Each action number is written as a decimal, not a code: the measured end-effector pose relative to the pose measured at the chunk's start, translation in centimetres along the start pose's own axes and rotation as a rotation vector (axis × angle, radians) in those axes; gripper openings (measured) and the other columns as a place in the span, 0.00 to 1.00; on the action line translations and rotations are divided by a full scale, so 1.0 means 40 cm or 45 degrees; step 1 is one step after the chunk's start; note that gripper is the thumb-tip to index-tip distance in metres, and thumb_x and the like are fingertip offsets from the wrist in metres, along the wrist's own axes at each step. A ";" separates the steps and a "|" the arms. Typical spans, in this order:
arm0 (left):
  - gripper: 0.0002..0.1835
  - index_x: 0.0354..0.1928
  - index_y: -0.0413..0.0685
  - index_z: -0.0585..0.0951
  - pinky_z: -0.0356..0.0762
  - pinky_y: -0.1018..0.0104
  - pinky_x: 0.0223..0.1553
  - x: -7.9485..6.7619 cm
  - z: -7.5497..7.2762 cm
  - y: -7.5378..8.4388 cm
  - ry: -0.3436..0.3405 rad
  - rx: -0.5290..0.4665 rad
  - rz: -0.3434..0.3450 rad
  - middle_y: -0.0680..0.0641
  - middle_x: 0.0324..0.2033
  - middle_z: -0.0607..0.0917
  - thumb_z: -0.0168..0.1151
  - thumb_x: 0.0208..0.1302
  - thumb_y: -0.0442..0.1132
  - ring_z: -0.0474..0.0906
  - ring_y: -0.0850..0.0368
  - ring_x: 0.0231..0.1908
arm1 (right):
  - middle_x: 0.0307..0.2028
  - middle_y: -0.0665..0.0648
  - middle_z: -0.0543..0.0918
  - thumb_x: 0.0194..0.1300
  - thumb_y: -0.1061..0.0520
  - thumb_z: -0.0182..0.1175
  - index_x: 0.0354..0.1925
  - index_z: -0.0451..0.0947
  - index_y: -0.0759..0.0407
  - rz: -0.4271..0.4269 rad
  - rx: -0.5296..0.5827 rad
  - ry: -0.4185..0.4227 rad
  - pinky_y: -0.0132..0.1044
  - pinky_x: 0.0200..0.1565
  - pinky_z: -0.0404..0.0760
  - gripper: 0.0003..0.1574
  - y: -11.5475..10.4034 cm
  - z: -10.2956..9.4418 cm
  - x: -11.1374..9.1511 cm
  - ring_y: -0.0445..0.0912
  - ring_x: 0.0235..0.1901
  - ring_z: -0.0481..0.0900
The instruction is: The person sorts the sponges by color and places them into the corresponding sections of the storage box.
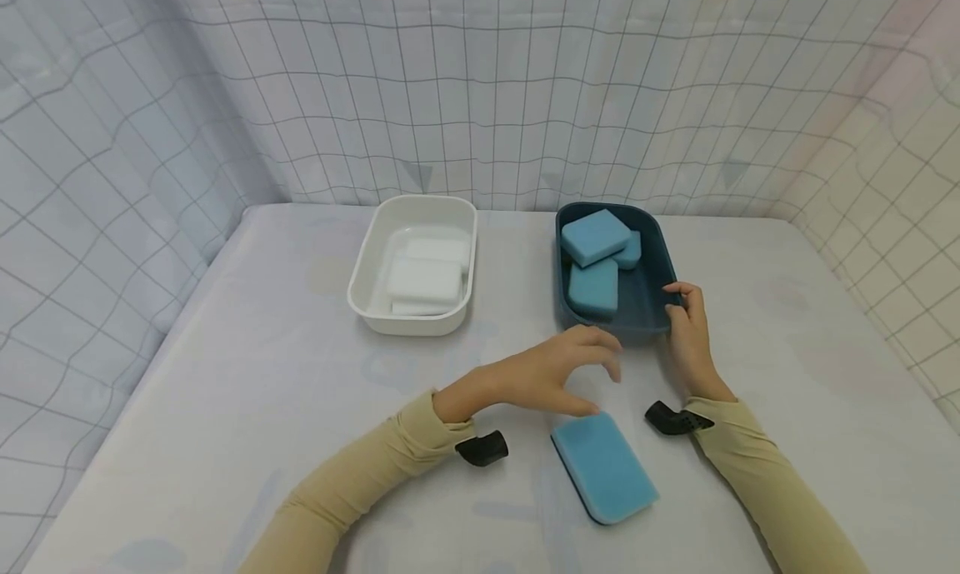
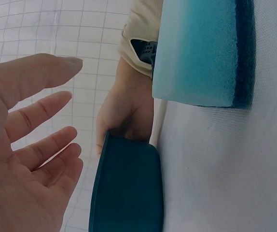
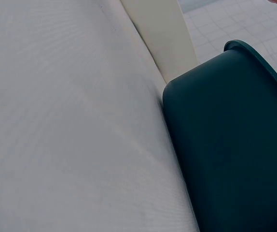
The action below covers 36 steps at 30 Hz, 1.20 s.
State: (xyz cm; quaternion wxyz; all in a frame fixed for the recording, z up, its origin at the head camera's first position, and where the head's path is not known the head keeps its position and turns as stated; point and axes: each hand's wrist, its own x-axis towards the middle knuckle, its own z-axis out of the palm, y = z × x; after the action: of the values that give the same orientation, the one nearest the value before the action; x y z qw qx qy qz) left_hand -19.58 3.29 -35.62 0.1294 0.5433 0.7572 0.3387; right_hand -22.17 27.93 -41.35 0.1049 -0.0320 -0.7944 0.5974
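Note:
My left hand (image 1: pixel 558 372) hovers over the table with fingers spread and slightly bent, holding nothing. Just below its thumb, a light blue sponge (image 1: pixel 603 467) with a dark scouring layer underneath lies on the table. At the near right corner of a dark teal basin (image 1: pixel 647 284), my right hand (image 1: pixel 692 341) grips the rim between thumb and fingers. Several blue sponges (image 1: pixel 595 287) are piled in that basin's left part. The left wrist view shows the right hand (image 2: pixel 126 108) at the basin's end; the right wrist view shows mainly the basin's outer wall (image 3: pixel 230 135).
To the left stands a white basin (image 1: pixel 408 324) with several white sponges (image 1: pixel 426 281) inside. White cloth covers the table (image 1: pixel 247 374), and a grid-patterned curtain (image 1: pixel 480 99) hangs behind and along both sides. A black wrist device (image 1: pixel 482 448) sits at each cuff.

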 end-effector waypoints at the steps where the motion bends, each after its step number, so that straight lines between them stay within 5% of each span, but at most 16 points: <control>1: 0.18 0.49 0.44 0.76 0.65 0.64 0.64 -0.002 0.001 -0.001 -0.024 -0.020 -0.005 0.43 0.63 0.67 0.66 0.57 0.38 0.61 0.53 0.64 | 0.72 0.61 0.46 0.70 0.62 0.31 0.57 0.55 0.67 -0.001 -0.001 -0.004 0.54 0.71 0.44 0.20 0.001 0.000 0.000 0.53 0.74 0.37; 17: 0.22 0.53 0.49 0.74 0.58 0.69 0.68 -0.015 0.027 0.008 -0.433 -0.127 0.006 0.44 0.68 0.60 0.68 0.55 0.39 0.56 0.52 0.69 | 0.71 0.61 0.49 0.69 0.63 0.32 0.59 0.55 0.68 0.009 -0.013 0.015 0.53 0.72 0.45 0.21 0.005 0.001 0.006 0.52 0.74 0.39; 29: 0.20 0.48 0.51 0.78 0.58 0.69 0.69 -0.018 0.045 0.002 -0.528 -0.074 -0.014 0.46 0.69 0.58 0.71 0.52 0.39 0.53 0.53 0.70 | 0.71 0.62 0.49 0.70 0.63 0.31 0.59 0.54 0.69 -0.006 -0.014 0.006 0.55 0.72 0.44 0.21 0.007 0.000 0.006 0.54 0.74 0.38; 36: 0.22 0.50 0.50 0.77 0.59 0.75 0.66 -0.013 0.052 -0.002 -0.585 -0.079 0.017 0.45 0.67 0.63 0.71 0.51 0.37 0.59 0.56 0.67 | 0.71 0.61 0.49 0.69 0.64 0.33 0.58 0.55 0.68 -0.001 0.002 0.012 0.53 0.72 0.44 0.20 0.013 0.000 0.009 0.53 0.74 0.38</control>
State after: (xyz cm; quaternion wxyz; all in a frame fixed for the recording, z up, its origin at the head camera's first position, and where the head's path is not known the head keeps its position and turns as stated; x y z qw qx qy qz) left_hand -18.28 3.57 -37.30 0.3128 0.6069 0.6935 0.2299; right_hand -22.56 28.12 -41.81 0.1089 -0.0342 -0.7934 0.5979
